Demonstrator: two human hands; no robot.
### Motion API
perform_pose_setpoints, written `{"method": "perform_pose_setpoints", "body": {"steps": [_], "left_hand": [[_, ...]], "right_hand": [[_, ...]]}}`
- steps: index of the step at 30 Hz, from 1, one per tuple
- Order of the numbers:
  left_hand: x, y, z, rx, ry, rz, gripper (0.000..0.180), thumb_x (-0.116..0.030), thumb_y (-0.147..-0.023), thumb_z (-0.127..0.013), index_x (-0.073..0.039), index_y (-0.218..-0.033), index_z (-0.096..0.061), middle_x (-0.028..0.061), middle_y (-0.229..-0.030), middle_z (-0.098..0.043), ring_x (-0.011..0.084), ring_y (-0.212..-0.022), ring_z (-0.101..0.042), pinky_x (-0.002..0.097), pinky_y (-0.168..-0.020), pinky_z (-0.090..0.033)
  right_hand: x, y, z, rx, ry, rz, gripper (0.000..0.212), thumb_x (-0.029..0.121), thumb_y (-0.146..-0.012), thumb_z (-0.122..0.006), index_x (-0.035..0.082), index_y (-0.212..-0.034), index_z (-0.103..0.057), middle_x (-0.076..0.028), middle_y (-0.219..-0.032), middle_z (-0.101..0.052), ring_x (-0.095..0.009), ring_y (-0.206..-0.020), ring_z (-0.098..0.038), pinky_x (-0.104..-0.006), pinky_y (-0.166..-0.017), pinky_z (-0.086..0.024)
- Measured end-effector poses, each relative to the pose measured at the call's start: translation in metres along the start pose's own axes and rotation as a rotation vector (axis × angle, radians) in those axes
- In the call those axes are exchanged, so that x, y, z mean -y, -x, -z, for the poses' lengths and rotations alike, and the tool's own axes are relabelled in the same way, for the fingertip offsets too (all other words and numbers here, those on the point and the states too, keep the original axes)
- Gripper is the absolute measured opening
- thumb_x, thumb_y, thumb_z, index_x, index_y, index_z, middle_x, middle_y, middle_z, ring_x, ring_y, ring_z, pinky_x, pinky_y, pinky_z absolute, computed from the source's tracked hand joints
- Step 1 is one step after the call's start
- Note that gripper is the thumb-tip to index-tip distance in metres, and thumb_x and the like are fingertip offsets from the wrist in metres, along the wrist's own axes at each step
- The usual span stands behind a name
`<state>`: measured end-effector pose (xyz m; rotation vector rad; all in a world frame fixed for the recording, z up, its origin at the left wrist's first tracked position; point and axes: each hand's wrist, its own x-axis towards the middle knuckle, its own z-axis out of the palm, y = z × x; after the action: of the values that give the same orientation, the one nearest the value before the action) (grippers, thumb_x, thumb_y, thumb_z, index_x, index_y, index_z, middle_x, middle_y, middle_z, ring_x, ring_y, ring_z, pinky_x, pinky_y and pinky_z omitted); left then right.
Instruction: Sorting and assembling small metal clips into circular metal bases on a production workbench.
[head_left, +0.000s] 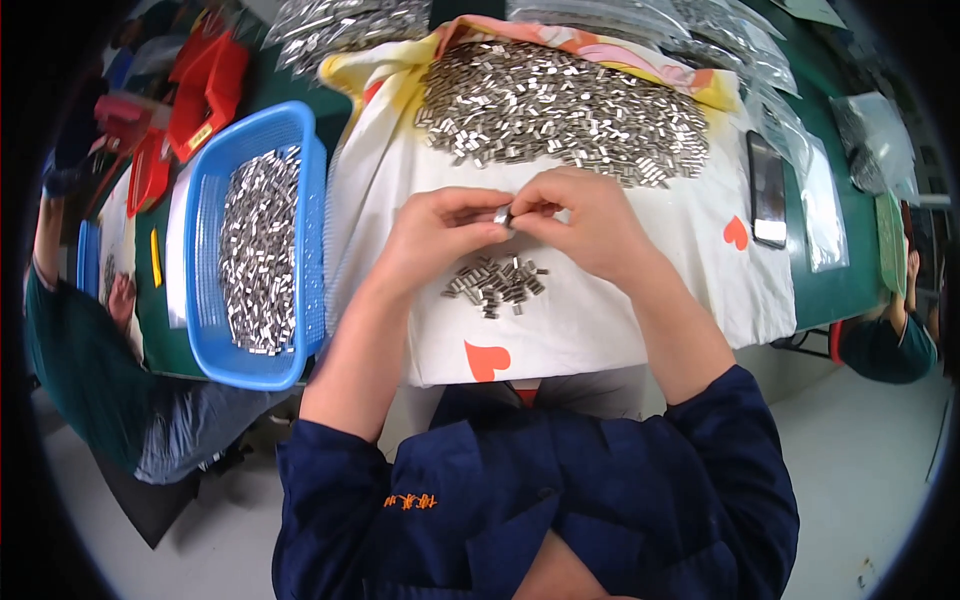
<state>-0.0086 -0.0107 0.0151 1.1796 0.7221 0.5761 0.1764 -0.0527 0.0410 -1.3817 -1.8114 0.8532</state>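
Note:
Over the white cloth (pixel 620 330), my left hand (pixel 440 230) and my right hand (pixel 575 218) meet fingertip to fingertip. Pinched between them is a small shiny metal piece (pixel 502 215); its exact shape is partly covered by the fingers. Just below my hands lies a small heap of short metal pieces (pixel 495 285). Beyond my hands spreads a much larger pile of similar silvery metal pieces (pixel 570 105). To the left, a blue plastic basket (pixel 312 230) holds many more of them.
Clear plastic bags (pixel 350 30) of metal parts lie along the back. A phone (pixel 767 190) and a flat plastic bag (pixel 825 205) are at the right. Red bins (pixel 210 90) stand far left, near a yellow tool (pixel 156 258). Other people sit at left and right.

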Motion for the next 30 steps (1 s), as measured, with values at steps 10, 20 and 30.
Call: {"method": "perform_pose_setpoints", "body": {"steps": [10,20,30], "left_hand": [[0.017,0.009,0.005,0.07,-0.095,0.003,0.034,0.014,-0.068,-0.059,0.004,-0.1,-0.057,0.0104,-0.098,-0.06,0.0113,-0.082,-0.057,0.0214,-0.074,-0.047],[0.017,0.002,0.007,0.088,-0.095,-0.008,0.035,0.014,-0.069,-0.056,0.003,-0.102,-0.056,0.0097,-0.1,-0.059,0.0115,-0.084,-0.057,0.0217,-0.075,-0.047],[0.015,0.004,0.006,0.101,-0.092,-0.004,0.033,0.012,-0.07,-0.057,0.003,-0.102,-0.056,0.0093,-0.1,-0.059,0.0111,-0.084,-0.056,0.0218,-0.075,-0.046]], "right_hand": [[-0.052,0.042,0.097,-0.769,0.452,-0.218,0.036,0.02,-0.069,-0.065,0.006,-0.101,-0.056,-0.014,-0.102,-0.056,-0.03,-0.097,-0.05,-0.0379,-0.084,-0.039],[-0.129,0.086,0.165,-0.645,0.846,-0.883,0.085,0.051,-0.061,-0.068,0.009,-0.127,-0.035,-0.021,-0.105,-0.05,-0.033,-0.1,-0.048,-0.038,-0.085,-0.039],[-0.135,0.081,0.167,-0.634,0.899,-0.892,0.089,0.052,-0.058,-0.067,0.009,-0.127,-0.033,-0.022,-0.102,-0.05,-0.037,-0.097,-0.047,-0.0395,-0.085,-0.038]]}}
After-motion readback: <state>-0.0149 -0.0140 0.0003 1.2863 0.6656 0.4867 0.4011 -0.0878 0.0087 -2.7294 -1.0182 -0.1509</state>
